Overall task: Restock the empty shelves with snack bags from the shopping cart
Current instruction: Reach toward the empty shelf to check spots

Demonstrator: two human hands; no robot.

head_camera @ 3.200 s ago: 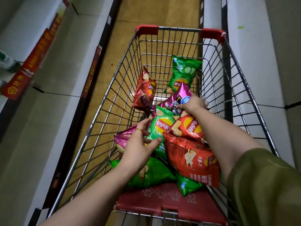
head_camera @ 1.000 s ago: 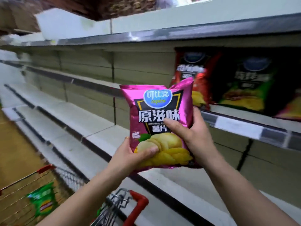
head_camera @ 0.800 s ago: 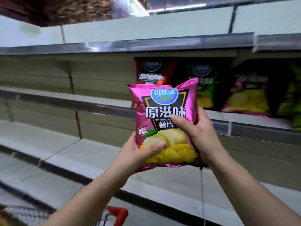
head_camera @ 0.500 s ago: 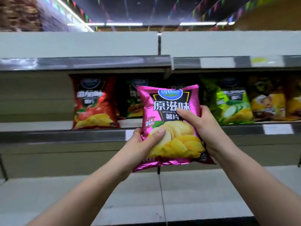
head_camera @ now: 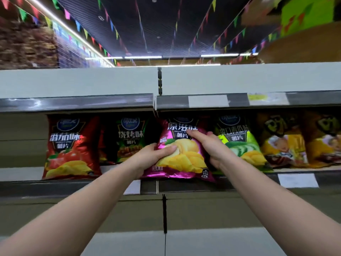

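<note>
A magenta chip bag (head_camera: 181, 161) stands upright at the front edge of the shelf (head_camera: 73, 185), in the gap between a dark barbecue bag (head_camera: 130, 137) and a green cucumber bag (head_camera: 239, 145). My left hand (head_camera: 153, 154) grips its lower left side, thumb across the front. My right hand (head_camera: 212, 146) holds its right edge, with the thumb laid across the printed name. The bag's top reaches under the shelf above (head_camera: 77, 102). The shopping cart is out of view.
A red tomato bag (head_camera: 71, 146) stands at the left end of the row and two yellow-brown bags (head_camera: 284, 141) at the right. The shelf stretch left of the red bag holds nothing. A lower shelf (head_camera: 129, 242) runs below my arms.
I carried the magenta bag from the cart up to the shelf. In the last half second both hands pushed it forward into the gap between the barbecue and cucumber bags.
</note>
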